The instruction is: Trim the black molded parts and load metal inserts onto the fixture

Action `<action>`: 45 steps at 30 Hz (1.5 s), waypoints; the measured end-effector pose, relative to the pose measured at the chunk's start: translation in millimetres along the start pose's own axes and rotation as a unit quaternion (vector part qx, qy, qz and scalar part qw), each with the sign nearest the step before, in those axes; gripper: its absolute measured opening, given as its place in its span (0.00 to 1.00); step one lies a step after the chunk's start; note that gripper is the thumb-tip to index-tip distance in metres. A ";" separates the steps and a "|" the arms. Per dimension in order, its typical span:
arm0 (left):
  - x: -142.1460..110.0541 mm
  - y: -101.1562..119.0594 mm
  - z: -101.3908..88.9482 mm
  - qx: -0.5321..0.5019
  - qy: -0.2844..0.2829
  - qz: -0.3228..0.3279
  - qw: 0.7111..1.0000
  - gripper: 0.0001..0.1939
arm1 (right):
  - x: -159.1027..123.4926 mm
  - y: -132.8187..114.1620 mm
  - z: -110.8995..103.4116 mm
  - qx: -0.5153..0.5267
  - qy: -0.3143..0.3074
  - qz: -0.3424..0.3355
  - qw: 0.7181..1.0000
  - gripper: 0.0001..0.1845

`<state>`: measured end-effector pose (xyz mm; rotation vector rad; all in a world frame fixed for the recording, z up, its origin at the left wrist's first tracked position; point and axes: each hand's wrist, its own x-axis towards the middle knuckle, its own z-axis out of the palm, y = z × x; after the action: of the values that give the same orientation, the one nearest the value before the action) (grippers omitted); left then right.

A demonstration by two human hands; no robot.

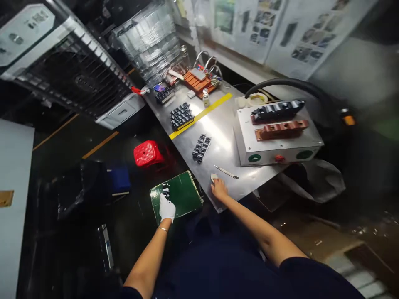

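Observation:
My left hand (167, 207), in a white glove, grips the near end of a shiny black moulded part (166, 189) over a green board (185, 195). My bare right hand (220, 189) is at the table's near edge, its fingers closed on a small white pad (213, 177); its exact kind is unclear. Just beyond that hand lies a thin pen-like tool (226, 171) with a pale shaft. Farther up the metal table are a small group of black parts (201, 148) and a larger block of similar ones (181, 116).
A white control box (274, 153) with black and copper-coloured fixtures stands on the right of the metal table (218, 145). Yellow tape (202, 114) crosses the tabletop. An orange fixture (198, 81) and small bottle (205, 97) are behind. A red stool (148, 153) and large fan (81, 83) stand left.

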<state>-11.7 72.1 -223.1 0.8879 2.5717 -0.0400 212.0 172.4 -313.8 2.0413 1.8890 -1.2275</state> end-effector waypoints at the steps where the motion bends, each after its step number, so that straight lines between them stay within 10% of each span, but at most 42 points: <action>1: -3.4 -6.7 12.0 -0.036 -0.005 -0.018 0.999 0.37 | 10.1 -7.7 1.6 -0.021 0.012 0.000 1.000 0.23; 11: 15.6 -41.3 76.9 -0.430 -0.068 -0.074 0.897 0.30 | 45.1 -28.6 20.7 -0.103 0.072 -0.120 0.985 0.19; 20: 36.5 -76.0 107.1 -0.536 -0.112 -0.073 0.834 0.12 | 7.6 -161.6 129.4 -0.113 0.022 -0.406 0.906 0.16; 27: 54.1 -79.3 115.8 -0.538 -0.146 -0.073 0.827 0.11 | -40.9 -117.3 142.0 -0.246 0.077 -0.376 0.890 0.21; 34: 55.0 -76.5 120.3 -0.569 -0.199 -0.078 0.794 0.14 | -11.9 -169.3 138.2 -0.285 0.099 -0.323 0.897 0.24; 41: 57.3 -81.7 103.8 -0.583 -0.211 -0.072 0.781 0.11 | -87.0 -97.6 135.6 -0.296 0.060 -0.356 0.884 0.20; 45: 60.2 -79.6 106.7 -0.595 -0.210 -0.097 0.769 0.11 | -44.0 -142.6 135.6 -0.276 0.080 -0.336 0.897 0.22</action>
<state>-61.7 26.8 -352.7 0.0672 1.6776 1.0721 27.0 92.5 -316.4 1.2552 2.7413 -0.4682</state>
